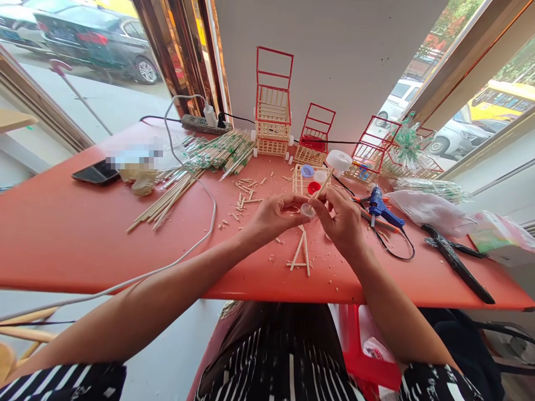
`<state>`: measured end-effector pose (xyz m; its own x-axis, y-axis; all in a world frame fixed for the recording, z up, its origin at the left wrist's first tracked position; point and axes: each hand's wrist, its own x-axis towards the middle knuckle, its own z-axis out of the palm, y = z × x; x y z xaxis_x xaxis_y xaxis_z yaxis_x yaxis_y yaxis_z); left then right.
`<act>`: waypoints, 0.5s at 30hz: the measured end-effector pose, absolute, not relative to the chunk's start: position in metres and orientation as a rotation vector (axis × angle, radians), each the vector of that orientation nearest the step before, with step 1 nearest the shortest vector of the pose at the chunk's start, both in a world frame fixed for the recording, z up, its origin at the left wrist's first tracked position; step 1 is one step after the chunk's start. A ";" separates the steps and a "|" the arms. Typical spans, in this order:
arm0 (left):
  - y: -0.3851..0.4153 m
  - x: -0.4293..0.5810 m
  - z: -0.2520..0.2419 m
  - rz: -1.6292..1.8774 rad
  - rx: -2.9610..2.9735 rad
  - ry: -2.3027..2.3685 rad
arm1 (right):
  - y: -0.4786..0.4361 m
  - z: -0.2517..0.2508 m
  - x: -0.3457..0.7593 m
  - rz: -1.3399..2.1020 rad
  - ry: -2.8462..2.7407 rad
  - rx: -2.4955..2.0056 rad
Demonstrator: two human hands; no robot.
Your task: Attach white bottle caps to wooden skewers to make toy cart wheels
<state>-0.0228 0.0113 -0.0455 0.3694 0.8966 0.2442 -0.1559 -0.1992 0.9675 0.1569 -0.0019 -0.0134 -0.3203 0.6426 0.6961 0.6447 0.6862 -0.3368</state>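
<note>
Between its thumb and fingers, my left hand [273, 216] pinches a small translucent bottle cap [307, 210]. My right hand [341, 218] is closed around a thin wooden stick [324, 184], which slants up to a white round cap [339, 160] at its far end. The stick's lower end is close to the translucent cap; I cannot tell whether they touch. Just behind the hands is a small stick-built crate [296, 181] with a blue cap [307, 170] and a red cap [314, 187]. Several short sticks [297, 252] lie crossed in front of the hands.
Stick carts with red handles [273, 100] stand at the back. Bundled sticks [225, 150] and cut pieces [246, 189] lie left. A blue glue gun [378, 206] and black-handled cutters [457, 262] lie right. A white cable [211, 220] crosses the red table [83, 239].
</note>
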 end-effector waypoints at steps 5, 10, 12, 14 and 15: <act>0.011 -0.022 -0.045 1.114 1.458 0.739 | -0.001 -0.014 0.157 0.021 -2.019 -1.014; 0.012 -0.022 -0.048 1.130 1.529 0.740 | 0.000 -0.015 0.157 0.023 -2.007 -1.016; 0.012 -0.023 -0.048 1.139 1.584 0.778 | 0.000 -0.016 0.157 0.021 -2.006 -1.018; 0.012 -0.023 -0.048 1.145 1.627 0.831 | 0.000 -0.016 0.157 0.017 -2.007 -1.006; 0.011 -0.023 -0.047 1.149 1.640 0.852 | 0.000 -0.016 0.157 0.016 -2.008 -0.998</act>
